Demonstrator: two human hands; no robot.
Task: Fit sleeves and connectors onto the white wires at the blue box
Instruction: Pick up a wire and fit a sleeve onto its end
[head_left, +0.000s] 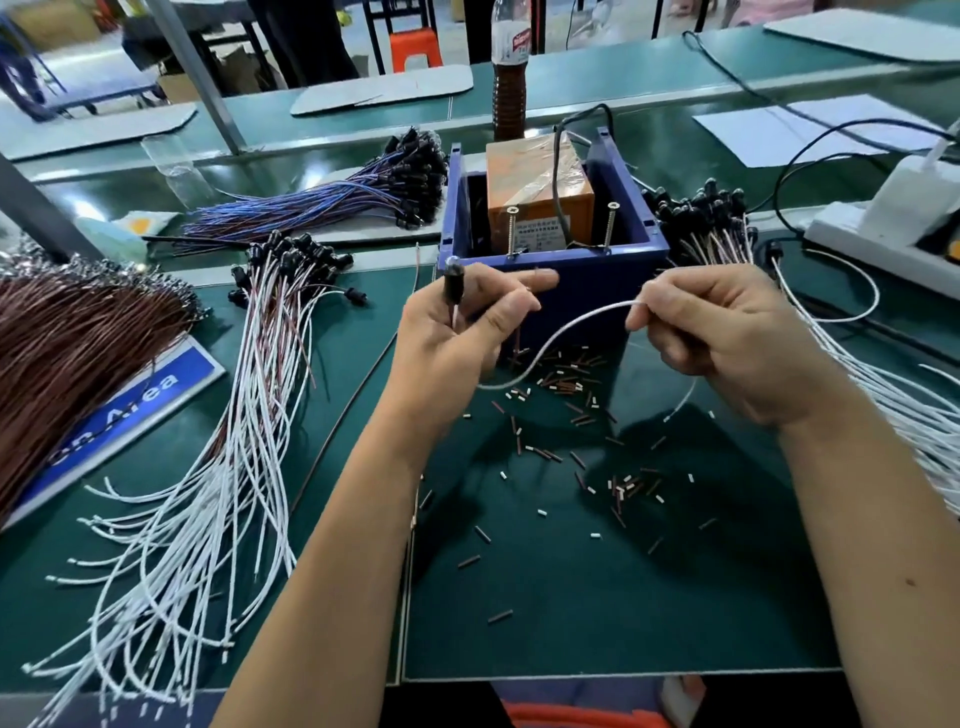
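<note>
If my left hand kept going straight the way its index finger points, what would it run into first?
Probably the blue box. The left hand, gripping a black connector, points its index finger rightward along the box's front wall, just below the rim. Depth is unclear; it may already be touching.

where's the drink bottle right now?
Head view, top centre: the bottle stands on the green bench directly behind the blue box, beyond the orange unit inside it.

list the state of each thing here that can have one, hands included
left hand: grips a black connector, upright
right hand: pinches a white wire that sags between both hands
blue box: open-topped, orange block inside
bottle: upright, dark liquid in it
sleeve pieces: scattered loose on the mat
</note>
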